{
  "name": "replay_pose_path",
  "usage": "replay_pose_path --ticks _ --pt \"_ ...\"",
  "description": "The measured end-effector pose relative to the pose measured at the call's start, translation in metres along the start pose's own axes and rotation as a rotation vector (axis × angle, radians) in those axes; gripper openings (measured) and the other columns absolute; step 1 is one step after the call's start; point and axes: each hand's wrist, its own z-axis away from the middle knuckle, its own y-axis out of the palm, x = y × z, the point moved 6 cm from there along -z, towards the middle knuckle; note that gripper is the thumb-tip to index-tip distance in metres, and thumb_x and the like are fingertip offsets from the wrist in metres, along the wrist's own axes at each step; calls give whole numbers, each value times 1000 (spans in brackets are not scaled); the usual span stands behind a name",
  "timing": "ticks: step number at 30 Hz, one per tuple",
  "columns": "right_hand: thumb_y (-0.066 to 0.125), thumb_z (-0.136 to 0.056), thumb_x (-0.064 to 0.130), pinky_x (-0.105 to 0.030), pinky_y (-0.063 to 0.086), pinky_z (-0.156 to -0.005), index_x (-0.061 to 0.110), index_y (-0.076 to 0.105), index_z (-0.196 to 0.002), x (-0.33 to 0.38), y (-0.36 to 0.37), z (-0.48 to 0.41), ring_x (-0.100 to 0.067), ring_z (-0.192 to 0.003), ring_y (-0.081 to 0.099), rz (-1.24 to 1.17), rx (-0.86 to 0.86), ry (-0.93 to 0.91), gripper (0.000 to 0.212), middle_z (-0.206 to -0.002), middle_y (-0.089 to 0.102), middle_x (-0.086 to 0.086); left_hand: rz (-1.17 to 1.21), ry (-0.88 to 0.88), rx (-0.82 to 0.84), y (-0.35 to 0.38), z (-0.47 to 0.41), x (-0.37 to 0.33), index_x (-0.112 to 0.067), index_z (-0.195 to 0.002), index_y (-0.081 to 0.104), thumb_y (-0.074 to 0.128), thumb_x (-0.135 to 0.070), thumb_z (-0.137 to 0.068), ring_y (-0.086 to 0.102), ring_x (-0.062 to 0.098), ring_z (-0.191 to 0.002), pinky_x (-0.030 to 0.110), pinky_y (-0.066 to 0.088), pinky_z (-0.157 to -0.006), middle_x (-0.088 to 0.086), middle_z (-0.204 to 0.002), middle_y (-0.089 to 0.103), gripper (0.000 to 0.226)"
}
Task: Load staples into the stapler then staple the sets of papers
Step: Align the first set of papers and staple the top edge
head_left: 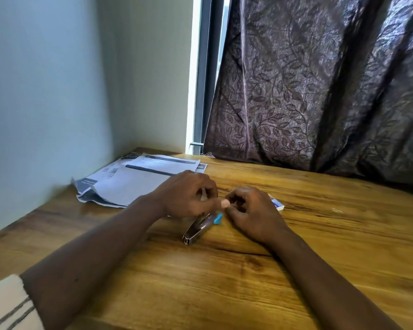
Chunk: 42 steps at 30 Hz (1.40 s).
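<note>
Stapler, chrome with blue tip (198,228), flat on wooden table (320,234) for loading | left hand (186,195) fingers curled above it, grip unclear | right hand (250,208) pinching something small, contents unclear | printed white papers (134,179) aside, waiting

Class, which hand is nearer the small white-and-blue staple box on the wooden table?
Right hand: it partly covers the staple box. Left hand is farther left, above the stapler.

Setting: a room in a home, a desk corner used for paperwork. Evidence: wooden table (296,270) with strong grain, set into the corner of plain pale painted walls (45,91); dark purple curtain (320,86) with a leaf pattern, hanging to the tabletop before a dark-framed window (206,75). Loose printed papers (138,179) lie spread in the corner.
</note>
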Motion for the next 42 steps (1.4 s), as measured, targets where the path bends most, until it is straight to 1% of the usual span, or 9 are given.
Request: replay_pose_path --ticks 5,9,12,17,24,29,34,38,42 --pt "68 -88 49 -33 47 -96 33 69 -107 -3 6 -3 -8 -111 54 20 28 -18 25 -108 62 14 -139 -309 -390 -50 13 67 -30 -95 72 62 -68 -85 65 10 -83 31 54 -73 -14 -93 71 40" --pt "68 -89 49 -36 47 -97 33 68 -112 -1 10 -5 -8 -112 51 25 60 -12 27 -113 61 13 -306 -659 -300 -58 40 137 -26 -123 63 53 -79 -80 64 30 -112 45 53 -94 3 -122 70 68" --pt "68 -90 49 -37 49 -92 33 69 -108 0 10 -5 -9 -107 51 24 61 -14 24 -107 61 13 -318 -892 -223 -55 54 164 -22 -136 51 43 -86 -79 56 37 -124 50 43 -101 10 -134 63 86" --pt "68 -90 47 -35 48 -90 31 70 -106 1 8 -3 -9 -106 51 16 62 -5 22 -103 62 14 -251 -1005 -194 -48 57 170 -22 -139 47 51 -86 -77 52 35 -130 49 36 -103 9 -139 59 89" --pt "70 -90 44 -31 46 -88 34 70 -104 3 6 -1 -7 -105 51 20 69 -1 17 -102 60 16 -42 -972 -482 -61 60 179 -28 -123 61 76 -53 -77 58 28 -122 44 42 -99 0 -129 64 54" --pt "70 -91 42 -35 51 -92 33 71 -105 1 5 0 -5 -105 55 -35 58 17 17 -104 64 17 430 -631 -894 -91 55 161 -29 -96 76 79 -22 -84 71 15 -90 31 55 -86 -3 -91 76 15" --pt "72 -91 37 -26 55 -83 33 67 -117 1 -2 2 0 -93 63 -140 -24 72 27 -98 70 15 673 -286 -1187 -132 52 111 -26 -94 76 74 -9 -89 70 5 -86 24 56 -85 -8 -90 76 17" --pt "67 -94 34 -13 50 -70 36 62 -119 6 -9 5 2 -88 64 -256 -79 111 25 -90 71 11 802 -161 -1194 -140 47 84 -30 -95 77 73 -10 -91 71 13 -94 31 59 -87 -6 -96 77 21" --pt "52 -89 55 -31 57 -72 26 63 -123 5 -18 8 -16 -85 72 -670 -152 271 46 -94 78 -3 1063 -72 -1014 -129 33 68 -31 -86 81 73 -5 -89 68 8 -87 22 52 -74 -12 -88 77 28"
